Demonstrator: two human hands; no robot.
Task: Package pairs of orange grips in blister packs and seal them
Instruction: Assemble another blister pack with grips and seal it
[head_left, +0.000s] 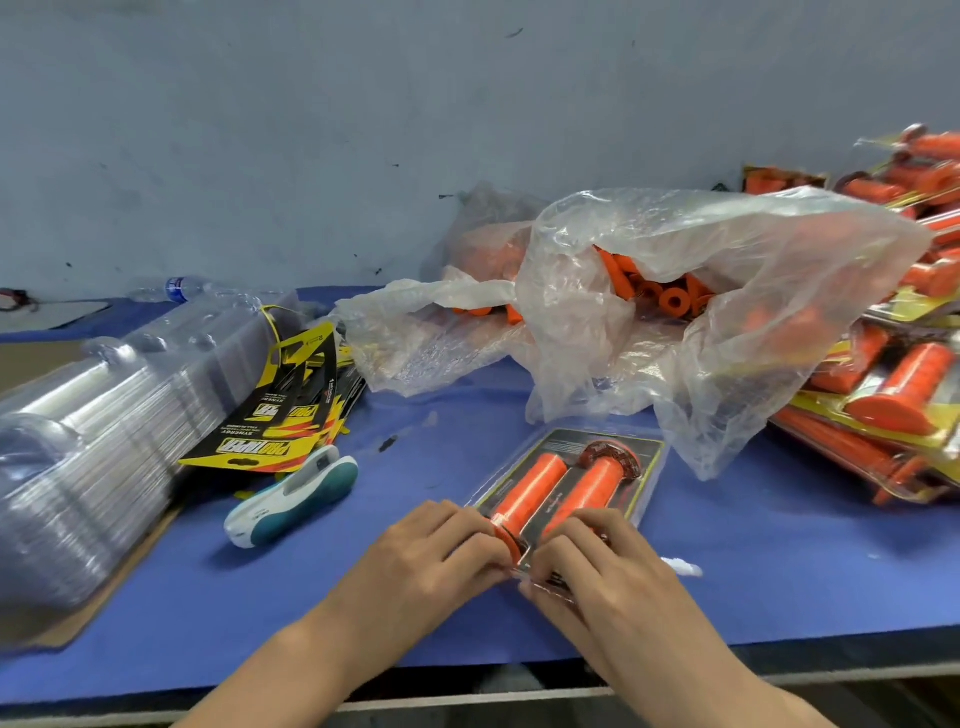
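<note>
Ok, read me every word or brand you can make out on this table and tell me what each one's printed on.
"PRO TAPER": upside down on the yellow and black cardboard cards.
"SYNERGY": small, on the same cards; finer lines below unreadable.
Backing print of the clear plastic blister pack with orange grips: too small to read.
The blue label on the clear water bottle: too blurred.

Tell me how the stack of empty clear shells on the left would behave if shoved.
The stack of clear shells is thin nested plastic, so probably light for its bulk. Its glossy layers already lean, so a shove would likely fan them apart rather than shift them as one.
</note>
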